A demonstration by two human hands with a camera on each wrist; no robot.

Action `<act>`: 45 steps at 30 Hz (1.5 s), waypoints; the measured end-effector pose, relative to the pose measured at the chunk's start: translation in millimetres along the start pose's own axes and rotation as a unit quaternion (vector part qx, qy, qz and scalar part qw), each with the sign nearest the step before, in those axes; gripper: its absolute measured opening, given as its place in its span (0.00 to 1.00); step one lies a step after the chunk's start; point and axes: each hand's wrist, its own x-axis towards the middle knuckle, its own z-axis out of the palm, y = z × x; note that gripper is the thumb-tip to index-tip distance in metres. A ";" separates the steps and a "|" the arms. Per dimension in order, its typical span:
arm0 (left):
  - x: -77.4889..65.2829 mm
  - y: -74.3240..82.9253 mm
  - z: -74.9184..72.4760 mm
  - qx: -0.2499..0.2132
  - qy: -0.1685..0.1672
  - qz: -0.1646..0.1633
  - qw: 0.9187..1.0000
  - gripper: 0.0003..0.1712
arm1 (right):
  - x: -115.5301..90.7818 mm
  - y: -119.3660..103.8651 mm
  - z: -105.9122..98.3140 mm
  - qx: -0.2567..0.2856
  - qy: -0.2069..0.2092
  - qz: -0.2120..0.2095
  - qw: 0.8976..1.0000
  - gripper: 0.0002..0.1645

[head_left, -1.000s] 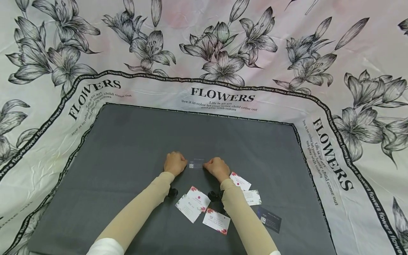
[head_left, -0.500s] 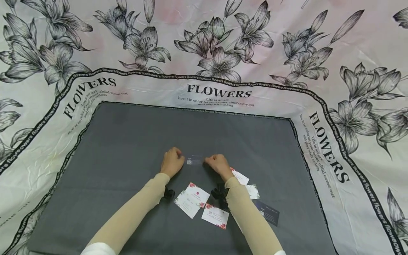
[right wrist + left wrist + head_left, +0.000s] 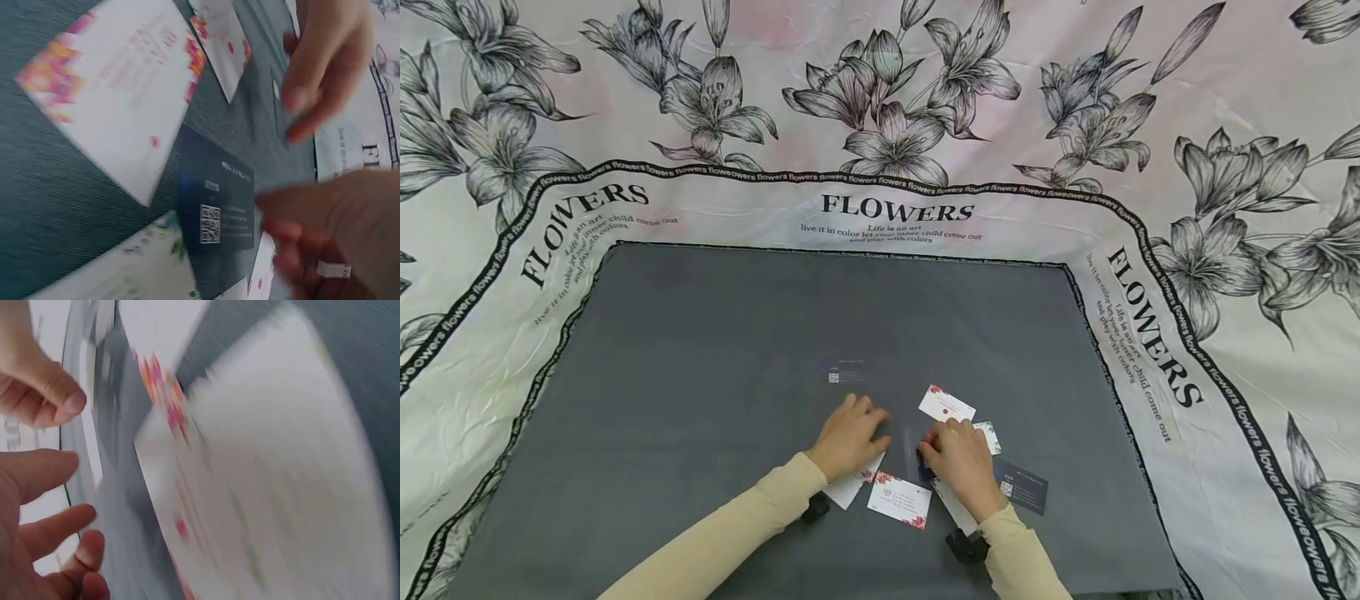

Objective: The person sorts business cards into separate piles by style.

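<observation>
My left hand (image 3: 847, 437), fingers spread and slightly bent, hovers over a pair of overlapping white cards (image 3: 844, 492) with floral corners. Nothing shows between its fingers, and it hides much of that pair. My right hand (image 3: 958, 462) is low over the cards to its right, fingers loosely bent. In the right wrist view its blurred fingertips (image 3: 264, 203) are right at the edge of a dark business card (image 3: 215, 194) printed with a QR code. Another dark card (image 3: 845, 372) lies by itself farther up the grey cloth, beyond both hands.
A white card with red flowers (image 3: 898, 500) lies between the hands, nearer the front. Beyond the right hand is another white card (image 3: 947, 404); a second dark card with a QR code (image 3: 1022, 486) lies to its right. Flower-printed fabric (image 3: 891, 218) borders the grey cloth (image 3: 715, 333).
Both hands have left the sides of the far dark card and come back toward the cards nearer the front. The far card stays flat on the cloth. The head view has shifted slightly.
</observation>
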 end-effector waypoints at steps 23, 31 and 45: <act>30.5 26.8 26.5 0.222 -0.033 0.093 0.970 0.23 | -29.9 -5.2 22.9 -0.105 0.082 0.023 0.991 0.27; 25.1 18.0 26.6 0.233 -0.017 0.049 0.971 0.26 | -22.5 2.6 20.2 -0.045 0.038 0.004 0.998 0.27; 16.8 10.8 32.0 0.176 0.014 0.049 0.983 0.26 | -11.5 11.4 20.2 0.081 -0.011 0.073 0.994 0.21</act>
